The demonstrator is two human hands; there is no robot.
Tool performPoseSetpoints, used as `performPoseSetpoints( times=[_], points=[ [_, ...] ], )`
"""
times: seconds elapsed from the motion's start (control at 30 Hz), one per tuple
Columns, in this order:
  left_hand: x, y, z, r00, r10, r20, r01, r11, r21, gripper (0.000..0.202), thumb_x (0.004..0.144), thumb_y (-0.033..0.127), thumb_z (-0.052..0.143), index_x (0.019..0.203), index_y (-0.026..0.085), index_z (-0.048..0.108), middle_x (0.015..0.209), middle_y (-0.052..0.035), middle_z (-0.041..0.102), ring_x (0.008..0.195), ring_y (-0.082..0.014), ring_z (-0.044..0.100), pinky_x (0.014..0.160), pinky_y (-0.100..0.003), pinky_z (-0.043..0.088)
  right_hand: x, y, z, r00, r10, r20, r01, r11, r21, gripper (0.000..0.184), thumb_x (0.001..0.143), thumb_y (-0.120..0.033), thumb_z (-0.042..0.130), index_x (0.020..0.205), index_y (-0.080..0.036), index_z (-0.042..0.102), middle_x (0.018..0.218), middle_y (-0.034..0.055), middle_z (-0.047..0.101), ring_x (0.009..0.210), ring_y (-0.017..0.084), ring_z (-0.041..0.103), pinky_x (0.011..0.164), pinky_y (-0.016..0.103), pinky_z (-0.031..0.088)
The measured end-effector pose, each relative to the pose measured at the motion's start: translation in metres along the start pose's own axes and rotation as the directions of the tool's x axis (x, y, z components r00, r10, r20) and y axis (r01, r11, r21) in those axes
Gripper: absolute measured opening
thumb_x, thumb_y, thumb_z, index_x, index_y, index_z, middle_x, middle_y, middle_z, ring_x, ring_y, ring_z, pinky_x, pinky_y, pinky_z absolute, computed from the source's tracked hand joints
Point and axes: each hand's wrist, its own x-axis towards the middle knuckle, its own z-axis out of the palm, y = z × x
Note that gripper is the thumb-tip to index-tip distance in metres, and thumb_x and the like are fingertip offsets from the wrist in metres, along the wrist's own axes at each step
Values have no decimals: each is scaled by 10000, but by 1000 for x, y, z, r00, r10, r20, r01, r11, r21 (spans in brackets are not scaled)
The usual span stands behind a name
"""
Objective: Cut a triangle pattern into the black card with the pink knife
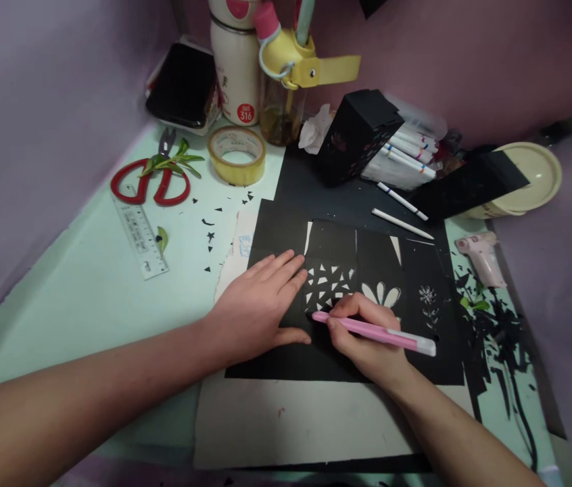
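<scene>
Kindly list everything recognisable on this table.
Phone: 1, black, back
Bottles: 2, white, yellow-topped, back
Tape: 1, yellow, back
Scissors: 1, red-handled, left
Ruler: 1, clear, left
Leaves: several, green, both sides
Box: 1, black, back
Markers: several, white, back
Bowl: 1, cream, right
Gun-shaped tool: 1, pink, right
Scraps: many, black, both sides
Cut sheet: 1, black, centre
Board: 1, grey, under sheet
Pen: 1, pink, centre
Left hand: 1, on sheet
Right hand: 1, holding pen

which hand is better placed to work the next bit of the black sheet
Right, likely: the right hand holds the pink tool, tip at the black sheet near the small cut-outs; the left hand lies flat on that sheet.
</scene>
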Motion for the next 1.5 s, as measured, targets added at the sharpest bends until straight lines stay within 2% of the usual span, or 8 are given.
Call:
performPoseSetpoints(
  times=[0.13,0.33,0.57,0.73,0.9,1.13,1.37,1.5],
  points=[
    [0,0,-1,1000,-1,10,1,1000,4,924,776,748,618,1372,52,506,1522,-190,400,1447,-330,325,1183,-469,305,0,1,0,999,-4,-45,4,1000,-4,150,804,-165,640,693,-215,551,608,-26,619,524,117,573,484,235,437],
    [0,-1,0,1000,-5,8,6,999,-45,892,811,746,575,1382,65,494,1534,-189,383,1457,-330,302,1189,-481,290,-4,5,-1,998,-47,-43,47,999,3,144,806,-168,646,708,-216,553,630,-14,626,552,131,592,510,255,461],
    [0,0,0,1000,-4,13,4,1000,-10,930,776,738,628,1374,38,502,1530,-196,384,1449,-344,313,1186,-476,295,-6,6,-3,995,-102,10,101,994,38,100,810,-130,670,805,-209,609,731,4,671,627,136,642,576,257,513],
    [0,0,1,1000,-8,7,8,1000,-11,908,794,745,600,1378,57,501,1532,-189,384,1453,-331,309,1192,-466,282,-7,8,-3,990,-122,67,117,991,68,128,811,-107,665,864,-215,621,804,20,674,706,156,657,634,285,539],
    [0,-1,1,1000,-7,-2,7,1000,-30,889,812,747,572,1380,67,497,1530,-188,389,1460,-323,299,1192,-465,282,-7,9,-2,985,-168,47,165,984,59,179,792,-70,661,878,-221,616,815,19,665,704,153,649,633,283,536],
    [1,0,0,1000,-4,-1,4,1000,17,928,771,760,611,1367,56,512,1526,-179,400,1443,-329,332,1183,-456,304,-5,5,-3,982,-184,42,181,981,72,195,794,-50,654,887,-216,609,818,22,661,716,149,649,638,277,527],
    [0,0,0,1000,-4,-15,4,1000,8,929,767,765,609,1363,60,511,1519,-176,414,1441,-327,333,1181,-460,305,-8,8,-2,970,-202,132,189,976,108,243,796,-28,662,949,-212,618,885,37,666,786,161,661,697,299,536],
    [0,0,1,1000,-4,-13,4,1000,5,916,769,757,616,1368,73,501,1516,-178,416,1438,-331,336,1180,-464,303,-8,5,-4,978,-200,57,192,974,120,237,796,-26,659,937,-212,623,856,29,666,772,159,659,690,294,528]
  ],
)
